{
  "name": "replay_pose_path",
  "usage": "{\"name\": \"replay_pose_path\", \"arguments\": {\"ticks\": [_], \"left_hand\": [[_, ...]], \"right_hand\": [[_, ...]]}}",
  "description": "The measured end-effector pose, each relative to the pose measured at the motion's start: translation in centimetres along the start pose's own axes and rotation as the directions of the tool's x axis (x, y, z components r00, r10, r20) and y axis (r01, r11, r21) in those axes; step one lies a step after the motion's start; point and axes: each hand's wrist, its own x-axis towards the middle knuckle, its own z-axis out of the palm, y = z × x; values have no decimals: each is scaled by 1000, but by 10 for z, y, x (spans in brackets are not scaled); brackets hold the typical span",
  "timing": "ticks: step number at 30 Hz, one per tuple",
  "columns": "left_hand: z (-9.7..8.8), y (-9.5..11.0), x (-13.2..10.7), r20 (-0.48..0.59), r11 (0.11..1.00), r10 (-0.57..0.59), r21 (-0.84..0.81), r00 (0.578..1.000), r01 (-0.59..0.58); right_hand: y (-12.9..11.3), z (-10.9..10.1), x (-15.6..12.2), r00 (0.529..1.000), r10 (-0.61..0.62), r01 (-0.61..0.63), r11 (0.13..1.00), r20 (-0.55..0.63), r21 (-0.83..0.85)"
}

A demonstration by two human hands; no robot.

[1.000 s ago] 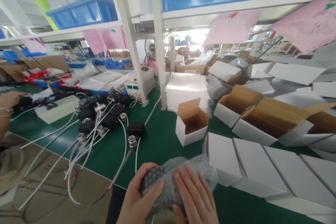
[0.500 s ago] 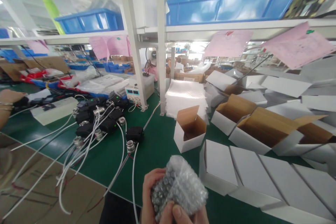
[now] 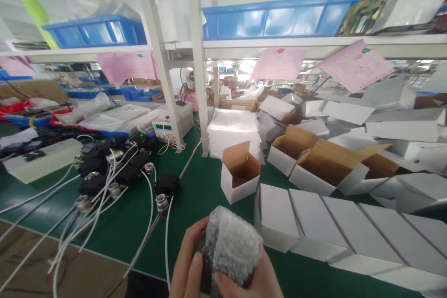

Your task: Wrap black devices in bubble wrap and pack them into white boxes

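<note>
Bubble-wrapped bundle point(image 3: 235, 242) now gathered compact between left hand point(image 3: 188, 258) and right hand point(image 3: 263, 277), latter laid flat across it moments earlier; right thumb point(image 3: 223, 283) now pressed against wrap.

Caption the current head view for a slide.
Left hand and right hand hold a bubble-wrapped bundle near an open box on a green bench.

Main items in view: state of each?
Clear bubble-wrapped bundle: gripped by left hand and right hand
Single brown-lined white cardboard box: upright, open
Brown-lined white cardboard boxes, right: open
Front row of white cardboard boxes: closed
White bubble sheets: stacked
Lone black boxy plastic device: unwrapped
Pink paper sheets: hanging
</note>
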Motion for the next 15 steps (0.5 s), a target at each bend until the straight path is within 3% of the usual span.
{"name": "replay_pose_path", "arguments": {"ticks": [3,5,8,11,15], "left_hand": [[-5,4,7,16,999,-22,-43,1000,23],[-8,9,12,48,998,-11,-53,999,14],[-11,18,21,119,979,-116,-152,986,134],[-12,24,33,243,928,-224,-243,944,283],[-9,24,42,279,922,-136,-316,951,224]], "right_hand": [[-23,3,6,998,-55,59,989,39,-135],[-32,1,9,995,-34,44,992,90,-114],[-32,-7,10,978,50,-56,998,205,24],[-25,-18,8,952,133,-152,987,276,49],[-19,-24,4,914,212,-268,956,346,121]]}}
